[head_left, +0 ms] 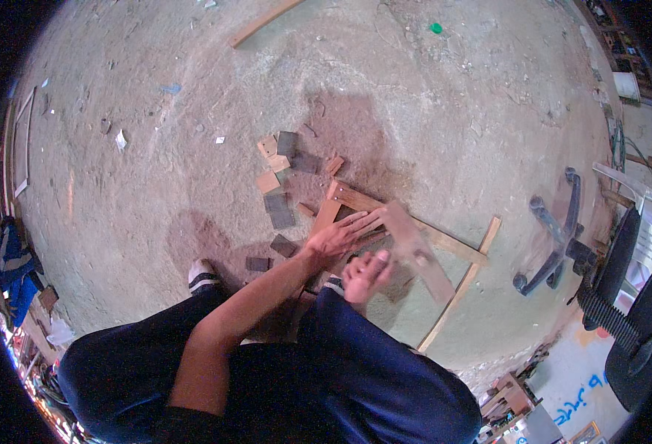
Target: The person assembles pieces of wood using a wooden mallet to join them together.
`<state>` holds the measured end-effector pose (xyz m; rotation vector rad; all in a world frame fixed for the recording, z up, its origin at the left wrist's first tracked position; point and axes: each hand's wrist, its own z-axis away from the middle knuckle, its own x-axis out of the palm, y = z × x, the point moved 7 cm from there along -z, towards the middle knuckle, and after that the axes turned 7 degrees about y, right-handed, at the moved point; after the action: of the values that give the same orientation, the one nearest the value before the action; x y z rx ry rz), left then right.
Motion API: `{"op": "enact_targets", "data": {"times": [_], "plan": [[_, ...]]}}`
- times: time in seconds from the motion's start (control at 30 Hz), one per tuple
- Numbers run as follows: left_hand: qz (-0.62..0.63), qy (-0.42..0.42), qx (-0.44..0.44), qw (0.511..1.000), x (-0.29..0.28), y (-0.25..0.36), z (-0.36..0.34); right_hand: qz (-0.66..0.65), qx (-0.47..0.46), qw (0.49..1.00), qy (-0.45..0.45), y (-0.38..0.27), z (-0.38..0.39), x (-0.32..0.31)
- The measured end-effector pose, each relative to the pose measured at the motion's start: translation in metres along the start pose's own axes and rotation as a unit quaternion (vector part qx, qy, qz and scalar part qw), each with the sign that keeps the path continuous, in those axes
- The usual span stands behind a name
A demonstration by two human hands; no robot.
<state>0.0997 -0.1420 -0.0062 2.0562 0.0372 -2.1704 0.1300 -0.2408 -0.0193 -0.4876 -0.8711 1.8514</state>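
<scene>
My left hand (340, 235) lies over a wooden frame (444, 240) with its fingers stretched out and close together. Its fingertips meet the upper end of a flat brown board (428, 270), which is smeared by motion and slants across the frame. Nearer my right knee, my right hand (366, 277) has its fingers curled in; it too is blurred, and whatever it may hold cannot be made out. The frame has a joined corner (338, 192) with dark fastener spots, and a long strip (463, 288) crosses its right end.
Several small wood blocks (268, 182) and dark blocks (279, 211) lie on the dusty floor left of the frame. A chair's star base (562, 233) stands to the right. A wood strip (267, 22) and a green cap (435, 28) lie farther off.
</scene>
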Motion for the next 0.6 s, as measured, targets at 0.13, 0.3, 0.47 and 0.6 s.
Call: {"op": "enact_targets", "data": {"times": [0.13, 0.3, 0.47, 0.6], "plan": [[0.208, -0.234, -0.086, 0.946, 0.038, 0.005, 0.006, 0.282, -0.115, 0.952, -0.03, 0.008, -0.005, 0.0], [-0.021, -0.105, 0.056, 0.993, 0.051, 0.019, 0.006, 0.062, 0.029, 0.994, 0.079, 0.026, -0.004, -0.018], [0.011, -0.198, -0.021, 0.98, 0.074, 0.023, 0.013, 0.235, -0.212, 0.948, 0.024, -0.015, 0.006, 0.01], [-0.023, -0.049, 0.011, 0.998, 0.04, 0.014, 0.004, 0.206, -0.057, 0.974, 0.07, -0.003, 0.005, 0.003]]}}
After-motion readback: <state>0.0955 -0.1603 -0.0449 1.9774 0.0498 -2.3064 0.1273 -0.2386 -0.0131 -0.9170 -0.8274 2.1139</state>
